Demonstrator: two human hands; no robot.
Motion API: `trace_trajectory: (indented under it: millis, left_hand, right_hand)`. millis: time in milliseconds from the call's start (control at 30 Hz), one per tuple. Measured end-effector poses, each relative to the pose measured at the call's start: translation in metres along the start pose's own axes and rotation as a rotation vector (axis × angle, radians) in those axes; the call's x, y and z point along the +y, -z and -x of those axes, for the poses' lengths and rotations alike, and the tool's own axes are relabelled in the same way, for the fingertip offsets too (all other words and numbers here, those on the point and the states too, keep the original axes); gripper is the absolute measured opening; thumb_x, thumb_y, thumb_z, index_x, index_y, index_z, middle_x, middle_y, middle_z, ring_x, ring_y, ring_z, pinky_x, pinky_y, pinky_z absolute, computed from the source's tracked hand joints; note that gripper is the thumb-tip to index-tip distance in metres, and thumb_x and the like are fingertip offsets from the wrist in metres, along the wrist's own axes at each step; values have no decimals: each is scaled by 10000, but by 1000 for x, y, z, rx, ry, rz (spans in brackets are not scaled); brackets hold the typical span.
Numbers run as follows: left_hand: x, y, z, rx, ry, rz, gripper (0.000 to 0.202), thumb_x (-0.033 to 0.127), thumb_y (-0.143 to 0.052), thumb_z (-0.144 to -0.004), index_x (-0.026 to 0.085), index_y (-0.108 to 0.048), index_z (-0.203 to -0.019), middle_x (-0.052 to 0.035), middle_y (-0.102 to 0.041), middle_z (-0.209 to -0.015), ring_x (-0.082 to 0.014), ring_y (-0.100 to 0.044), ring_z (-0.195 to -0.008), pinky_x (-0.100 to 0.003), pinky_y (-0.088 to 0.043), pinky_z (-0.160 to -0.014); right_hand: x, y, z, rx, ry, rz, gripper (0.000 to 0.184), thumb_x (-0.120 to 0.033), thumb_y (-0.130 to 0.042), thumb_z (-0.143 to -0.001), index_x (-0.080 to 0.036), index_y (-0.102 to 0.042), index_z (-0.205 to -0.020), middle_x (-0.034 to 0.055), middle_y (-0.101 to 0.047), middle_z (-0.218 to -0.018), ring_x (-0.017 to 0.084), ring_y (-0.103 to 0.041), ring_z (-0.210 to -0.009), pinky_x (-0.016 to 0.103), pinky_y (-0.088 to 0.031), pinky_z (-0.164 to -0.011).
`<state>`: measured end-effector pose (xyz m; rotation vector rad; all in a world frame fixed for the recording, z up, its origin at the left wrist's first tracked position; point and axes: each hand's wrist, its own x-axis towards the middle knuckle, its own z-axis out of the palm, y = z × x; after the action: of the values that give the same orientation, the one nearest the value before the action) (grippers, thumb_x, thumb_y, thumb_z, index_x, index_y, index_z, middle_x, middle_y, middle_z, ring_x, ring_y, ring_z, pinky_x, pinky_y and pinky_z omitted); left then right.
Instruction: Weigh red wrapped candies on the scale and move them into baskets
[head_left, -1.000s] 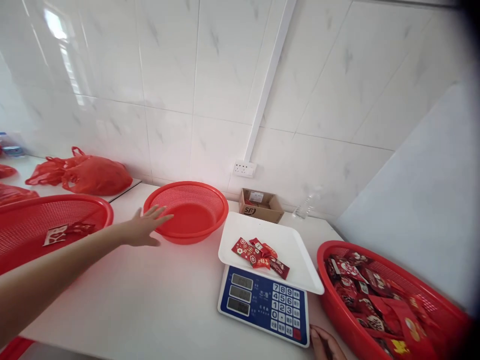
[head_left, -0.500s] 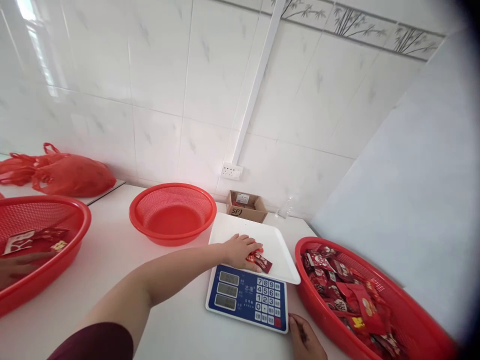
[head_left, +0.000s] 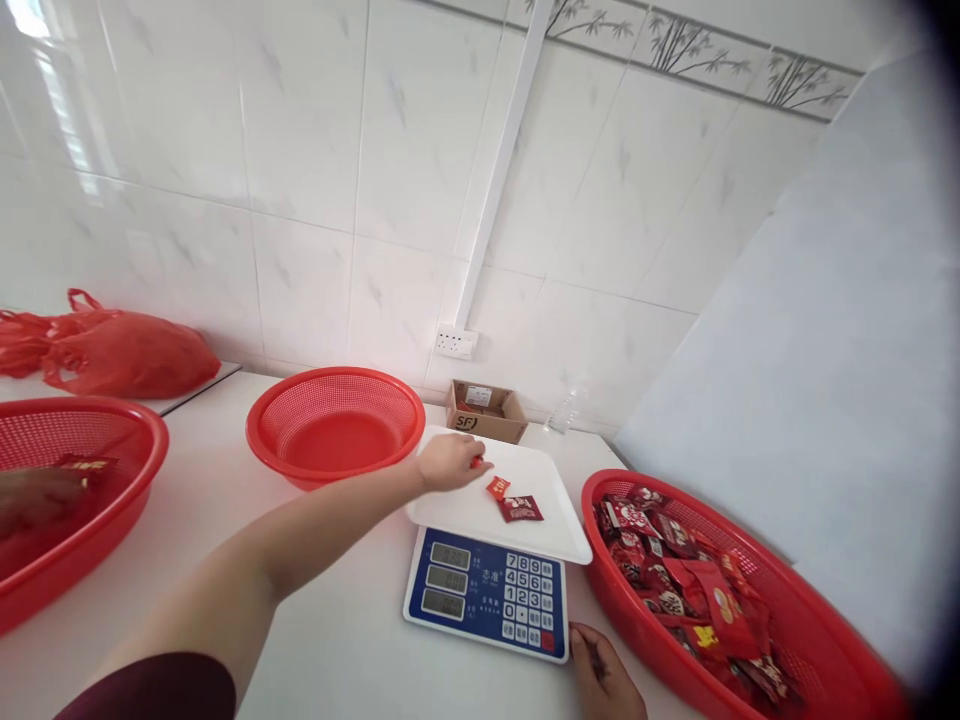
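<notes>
While our left hand (head_left: 454, 461) hovers over the white weighing tray (head_left: 450, 512), its grip is narrow, the fingertips pinching a small red item (head_left: 477, 461). On that tray, just beyond the fingers toward the right, we see an orange-red packet (head_left: 497, 488) touching or nearly touching a dark red packet (head_left: 521, 509). The tray tops the blue-fronted scale (head_left: 487, 592) on the white worktop (head_left: 330, 645). Our right hand (head_left: 606, 678) rests by the scale's near right corner, fingers curled; we cannot tell whether its grip holds anything. To the right, a red basket (head_left: 637, 630) carries a heap of red packets (head_left: 675, 570). Behind our left forearm stands the middle basket (head_left: 334, 440), and behind the tray, a cardboard box (head_left: 491, 425). At far left, another person's blurred hand (head_left: 37, 498) reaches into the left basket (head_left: 156, 450), beside a dark red packet there.
</notes>
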<state>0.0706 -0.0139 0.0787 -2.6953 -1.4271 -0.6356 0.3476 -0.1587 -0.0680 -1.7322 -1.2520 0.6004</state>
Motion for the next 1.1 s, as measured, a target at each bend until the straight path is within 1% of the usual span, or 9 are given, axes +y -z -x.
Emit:
trace_trajectory:
  millis: [200,300,367,467,567,733,833,967,1100]
  left_hand:
    - [-70,41,21,-4,289,-74,446,521,-287,-873,202,-596,-911,-91,-637,-938,-242,-591,-878,-340,-438,-712]
    - [-95,47,35,-77,379,-84,544,607,-290,-833,176,-612,-919,-121,-652,-895,-282,-606,-844,-417,-433,-742]
    - [-99,44,39,-105,382,-83,583,627,-302,-819,165,-598,-1014,-149,-649,-964,-330,-575,-950,-501,-382,-827]
    - [-82,31,34,-94,292,-64,580,586,-278,-853,174,-499,-1197,-158,-546,-1216,-339,-410,-1188,-544,-236,-967]
    - [-46,10,18,-101,138,-16,579,570,-266,-872,213,-371,-1315,-114,-405,-1374,-264,-302,-1282,-434,-218,-1027]
    - [26,-32,-11,-203,-80,53,688,668,-259,-818,234,-336,-1347,-129,-420,-1361,-284,-405,-1219,-407,-344,-948]
    - [57,-51,-24,-215,-160,52,631,649,-356,-798,205,-487,-1226,-146,-527,-1230,-317,-479,-1122,-444,-385,-890]
    - [72,-61,-37,-202,-190,38,363,413,-402,-876,155,-582,-1057,-158,-573,-1119,-308,-525,-1045,-414,-452,-771]
    - [58,-53,-39,-192,-160,46,272,327,-398,-897,166,-580,-1016,-131,-611,-1043,-263,-575,-974,-354,-476,-714]
  right_hand:
    - [2,1,0,0,-27,10,452,-597,-499,-641,-217,-645,-837,45,-698,-879,222,-637,-837,287,-500,-737]
    - [2,1,0,-4,-25,6,458,-600,-486,-642,-216,-645,-835,47,-695,-888,221,-634,-835,293,-492,-751]
    - [1,0,0,-12,-22,5,453,-596,-486,-649,-215,-645,-837,47,-694,-893,217,-633,-833,286,-491,-747]
    - [0,0,0,-1,-6,0,441,-589,-495,-655,-216,-649,-835,41,-694,-880,214,-633,-818,283,-494,-733]
    - [0,-1,1,11,13,1,433,-586,-499,-656,-218,-648,-829,38,-696,-857,211,-633,-802,281,-495,-721]
    - [1,-1,2,25,19,46,448,-594,-484,-666,-215,-645,-841,43,-693,-867,210,-631,-805,284,-491,-716]
    - [2,-2,2,11,28,41,472,-604,-470,-670,-203,-638,-852,53,-688,-888,204,-629,-814,277,-486,-733]
    - [2,-2,1,7,14,50,486,-618,-468,-651,-204,-637,-842,50,-687,-876,205,-629,-821,272,-488,-738]
    - [5,1,-2,-32,-7,50,465,-610,-482,-645,-219,-636,-845,37,-693,-876,208,-631,-837,268,-486,-757]
